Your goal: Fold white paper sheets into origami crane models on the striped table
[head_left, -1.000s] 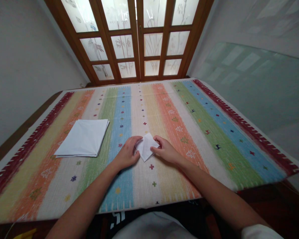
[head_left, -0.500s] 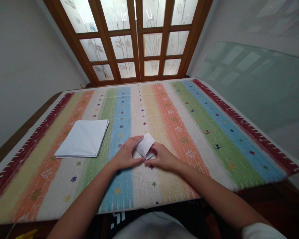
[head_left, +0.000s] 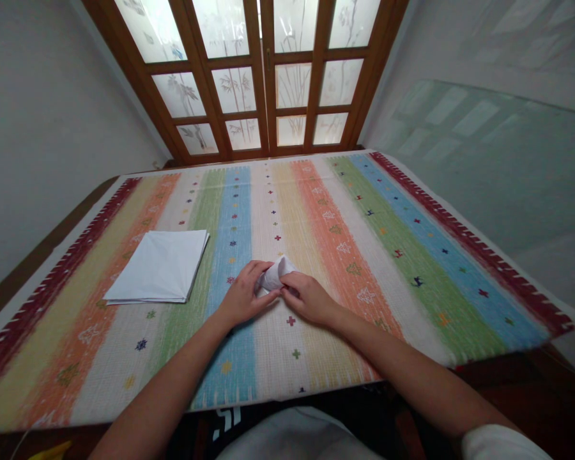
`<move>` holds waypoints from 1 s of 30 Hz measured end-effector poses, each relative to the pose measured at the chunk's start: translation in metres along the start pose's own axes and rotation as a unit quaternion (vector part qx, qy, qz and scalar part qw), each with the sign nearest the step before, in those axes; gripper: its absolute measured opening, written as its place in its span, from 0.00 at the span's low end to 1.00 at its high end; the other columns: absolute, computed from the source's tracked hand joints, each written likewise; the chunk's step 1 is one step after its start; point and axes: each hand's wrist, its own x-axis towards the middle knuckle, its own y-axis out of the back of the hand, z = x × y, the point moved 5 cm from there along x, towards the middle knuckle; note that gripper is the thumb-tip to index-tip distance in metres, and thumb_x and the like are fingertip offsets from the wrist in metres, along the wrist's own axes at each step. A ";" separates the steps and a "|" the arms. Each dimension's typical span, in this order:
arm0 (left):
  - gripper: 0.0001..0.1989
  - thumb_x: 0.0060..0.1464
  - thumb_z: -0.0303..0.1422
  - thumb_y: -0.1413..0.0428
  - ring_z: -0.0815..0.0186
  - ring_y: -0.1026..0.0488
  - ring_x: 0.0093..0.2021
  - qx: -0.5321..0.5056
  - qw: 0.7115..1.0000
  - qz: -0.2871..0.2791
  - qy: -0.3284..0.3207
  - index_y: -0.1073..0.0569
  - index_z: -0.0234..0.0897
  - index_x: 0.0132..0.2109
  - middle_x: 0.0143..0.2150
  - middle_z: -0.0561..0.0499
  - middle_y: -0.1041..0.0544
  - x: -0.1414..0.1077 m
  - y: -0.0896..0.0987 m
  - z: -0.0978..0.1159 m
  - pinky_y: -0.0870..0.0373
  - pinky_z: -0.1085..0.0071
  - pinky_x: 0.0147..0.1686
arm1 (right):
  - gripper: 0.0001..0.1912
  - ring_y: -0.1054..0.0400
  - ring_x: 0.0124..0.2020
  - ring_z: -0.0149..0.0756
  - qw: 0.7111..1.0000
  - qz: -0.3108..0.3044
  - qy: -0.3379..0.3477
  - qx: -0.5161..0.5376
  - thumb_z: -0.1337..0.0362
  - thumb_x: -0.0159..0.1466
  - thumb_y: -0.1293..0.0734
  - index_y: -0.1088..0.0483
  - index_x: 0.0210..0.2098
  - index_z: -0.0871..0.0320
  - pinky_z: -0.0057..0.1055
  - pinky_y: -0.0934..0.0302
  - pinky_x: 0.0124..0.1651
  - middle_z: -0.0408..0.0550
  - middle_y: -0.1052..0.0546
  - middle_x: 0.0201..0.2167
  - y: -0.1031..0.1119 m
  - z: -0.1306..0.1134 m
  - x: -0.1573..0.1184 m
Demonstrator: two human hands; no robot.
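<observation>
A small piece of folded white paper [head_left: 273, 276] is between my two hands, low over the table's near middle. My left hand [head_left: 246, 294] grips its left side, fingers behind and thumb along the near edge. On the other side my right hand [head_left: 310, 296] pinches the paper's near right part, its fingers curled over a flap. The flap looks bent into a curve, and its right part is hidden by my right fingers. The tips of both thumbs nearly meet at the near corner.
A stack of white paper sheets [head_left: 159, 265] lies to the left of my hands. Under everything spreads a striped tablecloth [head_left: 388, 300]. Wooden doors [head_left: 268, 134] with frosted panes stand beyond the far edge, and a glass panel [head_left: 498, 166] leans along the right wall.
My right fingers have moved up and over the paper's flap, which was flat and pointed before and is now curved. My left hand stays nearly in place.
</observation>
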 end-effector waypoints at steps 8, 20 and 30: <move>0.17 0.64 0.35 0.39 0.55 0.25 0.54 0.040 0.999 0.021 0.020 0.28 0.39 0.58 0.53 0.44 0.25 -0.001 -0.002 0.004 0.25 0.56 0.57 | 0.12 0.25 0.45 0.44 1.000 0.004 -0.002 0.009 0.66 0.73 0.40 0.24 0.48 0.58 0.40 0.33 0.51 0.56 0.18 0.43 -0.002 0.002 0.001; 0.21 0.60 0.27 0.42 0.56 0.24 0.53 0.052 0.998 0.038 0.020 0.28 0.40 0.60 0.53 0.44 0.25 -0.003 -0.005 0.010 0.25 0.57 0.57 | 0.15 0.23 0.39 0.37 0.992 0.021 -0.065 0.110 0.67 0.65 0.28 0.26 0.51 0.55 0.32 0.32 0.45 0.46 0.17 0.40 0.009 0.013 0.002; 0.27 0.53 0.23 0.42 0.53 0.26 0.54 0.090 0.995 0.038 0.027 0.31 0.38 0.61 0.53 0.43 0.25 -0.004 -0.012 0.012 0.26 0.54 0.57 | 0.12 0.27 0.41 0.39 0.995 0.091 -0.026 0.017 0.74 0.61 0.26 0.26 0.41 0.55 0.35 0.34 0.46 0.47 0.21 0.40 0.019 0.013 0.002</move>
